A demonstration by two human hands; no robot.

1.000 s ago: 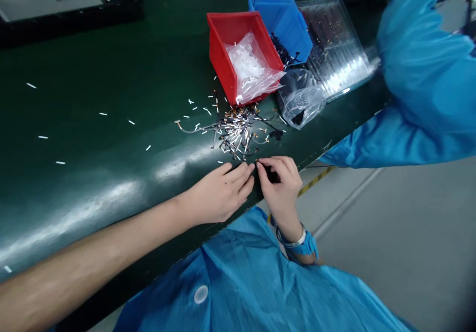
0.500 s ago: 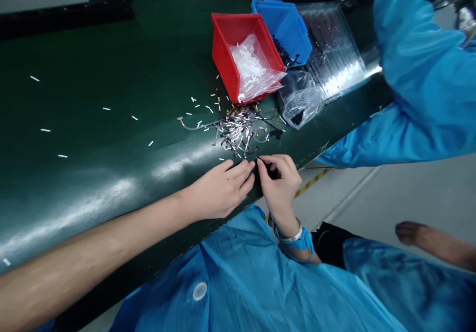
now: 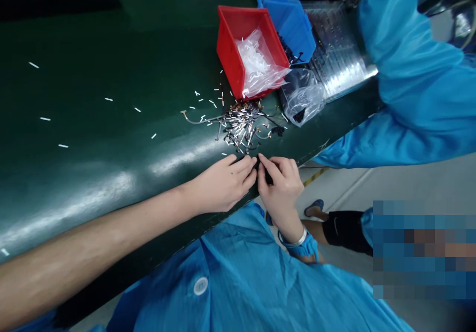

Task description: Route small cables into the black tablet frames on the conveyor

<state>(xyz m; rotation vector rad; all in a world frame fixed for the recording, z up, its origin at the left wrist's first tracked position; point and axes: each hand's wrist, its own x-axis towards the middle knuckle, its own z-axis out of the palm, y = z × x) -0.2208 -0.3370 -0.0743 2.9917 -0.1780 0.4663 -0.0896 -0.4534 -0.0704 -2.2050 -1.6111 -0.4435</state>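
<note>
My left hand (image 3: 223, 184) and my right hand (image 3: 283, 194) meet at the near edge of the dark green belt (image 3: 92, 74). A small dark part (image 3: 265, 174) sits in the fingers of my right hand, partly hidden by them. My left fingertips reach the same spot, but I cannot tell whether they grip it. Just beyond my hands lies a tangled pile of metal pins and thin cables (image 3: 240, 129). Several short white pieces (image 3: 153, 136) are scattered across the belt. A blue strap and metal band circle my right wrist.
A red bin (image 3: 226, 44) holds a clear bag of white parts. Behind it are a blue bin (image 3: 293, 27), a clear tray (image 3: 336, 41) and a plastic bag (image 3: 303, 101). A co-worker's blue sleeve (image 3: 416, 84) fills the right side. Another person's black-wrapped leg (image 3: 345, 230) stands below the belt.
The whole view has tilted, shifting the bins and pile slightly. My hands are closer together on the dark part. A leg and a co-worker's hand have come into view.
</note>
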